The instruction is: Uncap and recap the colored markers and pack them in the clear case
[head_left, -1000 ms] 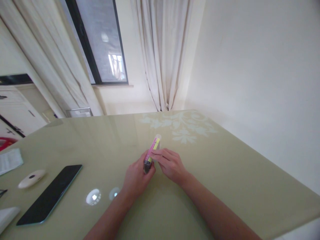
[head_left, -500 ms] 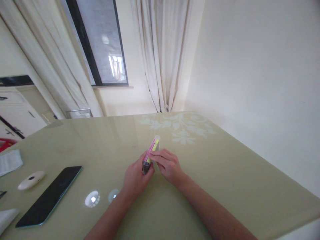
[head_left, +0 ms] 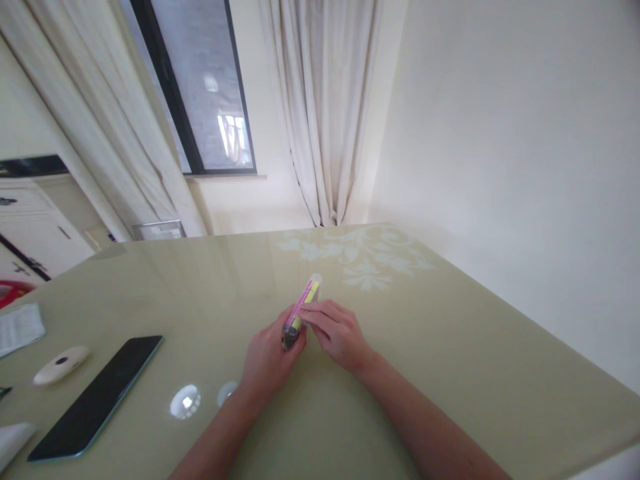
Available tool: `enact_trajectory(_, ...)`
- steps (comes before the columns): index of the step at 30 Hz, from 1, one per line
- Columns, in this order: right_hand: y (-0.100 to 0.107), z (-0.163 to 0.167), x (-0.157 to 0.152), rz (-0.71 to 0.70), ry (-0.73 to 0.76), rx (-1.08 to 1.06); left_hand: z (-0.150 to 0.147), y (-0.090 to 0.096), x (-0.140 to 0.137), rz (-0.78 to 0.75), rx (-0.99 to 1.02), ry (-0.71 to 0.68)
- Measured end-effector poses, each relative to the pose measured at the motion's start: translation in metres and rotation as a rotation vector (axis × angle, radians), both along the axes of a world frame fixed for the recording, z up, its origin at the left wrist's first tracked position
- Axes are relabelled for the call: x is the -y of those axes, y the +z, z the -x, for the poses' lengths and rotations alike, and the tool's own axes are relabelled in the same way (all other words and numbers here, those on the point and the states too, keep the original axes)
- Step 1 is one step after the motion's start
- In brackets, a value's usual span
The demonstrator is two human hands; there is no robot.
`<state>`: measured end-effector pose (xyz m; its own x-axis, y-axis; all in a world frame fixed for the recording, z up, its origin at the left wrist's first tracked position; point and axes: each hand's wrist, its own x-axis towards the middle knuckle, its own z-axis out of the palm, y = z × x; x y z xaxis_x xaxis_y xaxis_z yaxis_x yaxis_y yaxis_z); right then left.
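Over the middle of the table I hold a slim pink-and-yellow packet (head_left: 309,291) in what looks like clear plastic wrapping, tilted with its far end up to the right. Its near end is dark; I cannot make out what is inside. My left hand (head_left: 270,350) is closed around the packet's lower left part, thumb underneath. The fingers of my right hand (head_left: 335,329) are pressed together and pinch at the packet's right side, near its middle. Those fingers hide part of that side.
On the pale green tabletop (head_left: 475,373), a dark tablet-like slab (head_left: 100,393) lies at the left. Beside it are a white oval object (head_left: 63,365) and a folded paper or cloth (head_left: 21,329). Part of a white object (head_left: 14,440) shows at the left edge. A wall (head_left: 525,167) borders the table's right side.
The packet's near end has shifted slightly left, and my left hand has moved a little with it. Both hands keep their hold.
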<state>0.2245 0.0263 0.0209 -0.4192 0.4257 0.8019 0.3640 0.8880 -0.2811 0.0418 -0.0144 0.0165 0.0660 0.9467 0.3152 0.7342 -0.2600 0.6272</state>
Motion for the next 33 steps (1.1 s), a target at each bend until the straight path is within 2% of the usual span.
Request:
enact_trajectory(4, 0.002, -0.014, -0.009, 0.034, -0.185, -0.045, -0.001, 0.002, 0.001, -0.003, -0.068, -0.016)
enact_trajectory(6, 0.003, -0.021, -0.014, 0.028, -0.227, -0.028, -0.002, 0.003, 0.002, 0.004, -0.085, -0.031)
enact_trajectory(15, 0.002, -0.024, -0.021, 0.021, -0.165, -0.030, -0.004, 0.004, 0.004, 0.005, -0.071, -0.042)
enact_trajectory(33, -0.004, -0.023, -0.026, 0.164, -0.145, -0.192, -0.005, 0.004, 0.004, 0.000, -0.096, -0.043)
